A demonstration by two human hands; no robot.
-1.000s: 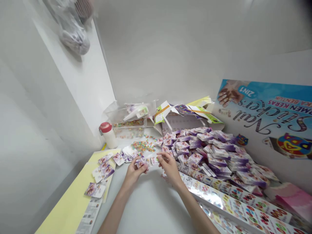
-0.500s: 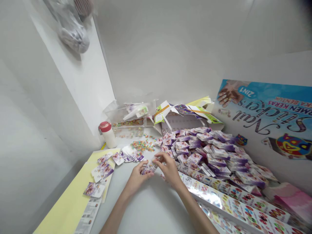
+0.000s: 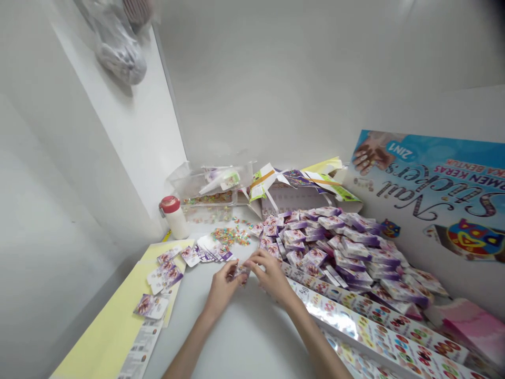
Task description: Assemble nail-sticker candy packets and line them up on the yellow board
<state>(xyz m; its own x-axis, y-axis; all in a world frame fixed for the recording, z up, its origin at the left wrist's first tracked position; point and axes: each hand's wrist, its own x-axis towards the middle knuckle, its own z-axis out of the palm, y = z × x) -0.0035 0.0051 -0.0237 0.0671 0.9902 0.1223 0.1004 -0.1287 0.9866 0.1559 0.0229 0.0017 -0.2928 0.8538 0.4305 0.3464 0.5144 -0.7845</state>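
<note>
The blue poster [image 3: 430,158] reads, upside down, "Nail Stickers", "2IN1" and "KERAS".

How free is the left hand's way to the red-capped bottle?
Probably free. Only flat cards lie between the left hand and the red-capped bottle, nothing tall. But that hand, with the right hand, pinches a small packet, so it looks occupied.

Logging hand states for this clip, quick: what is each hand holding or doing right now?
Left hand: closed, fingertips pinching the small printed packet.
Right hand: closed, pinching the other side of the same packet.
</note>
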